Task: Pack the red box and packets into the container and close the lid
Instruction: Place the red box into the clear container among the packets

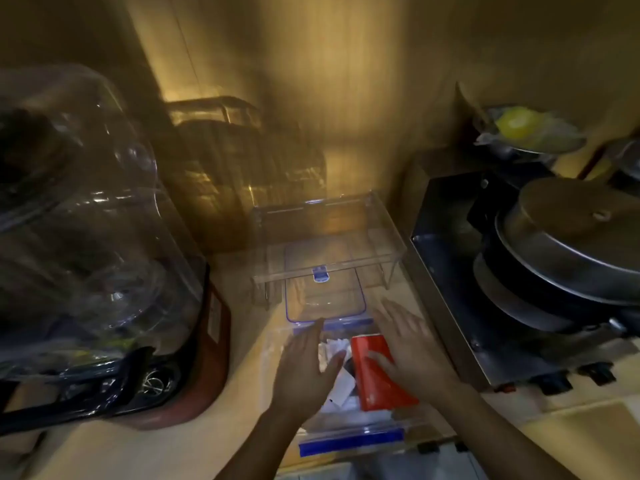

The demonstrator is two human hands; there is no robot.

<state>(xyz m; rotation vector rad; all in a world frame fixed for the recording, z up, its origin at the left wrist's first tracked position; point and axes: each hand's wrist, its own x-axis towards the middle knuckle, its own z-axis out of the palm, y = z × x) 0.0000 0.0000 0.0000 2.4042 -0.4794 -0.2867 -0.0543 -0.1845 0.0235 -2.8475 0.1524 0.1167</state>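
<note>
One red rectangular cardboard box (379,374), lying flat inside a clear plastic container with blue clip edges (349,442) at the counter's near edge. White paper packets (341,382), crumpled beside and under the box on its left; count unclear in the blur. One clear lid with blue rim (325,299), off, lying just beyond the container, partly under a clear acrylic riser shelf (329,244).

Left hand (306,367): open, fingers spread, over the container's left side, gripping nothing. Right hand (407,355): open, thumb resting on the box, holding nothing.

Surroundings: one red-based dish rack under a clear dome cover (104,271), left; one steel stove (485,289) with stacked dark pans and steel lid (571,244), right. A white label on the rack's base, unreadable.
</note>
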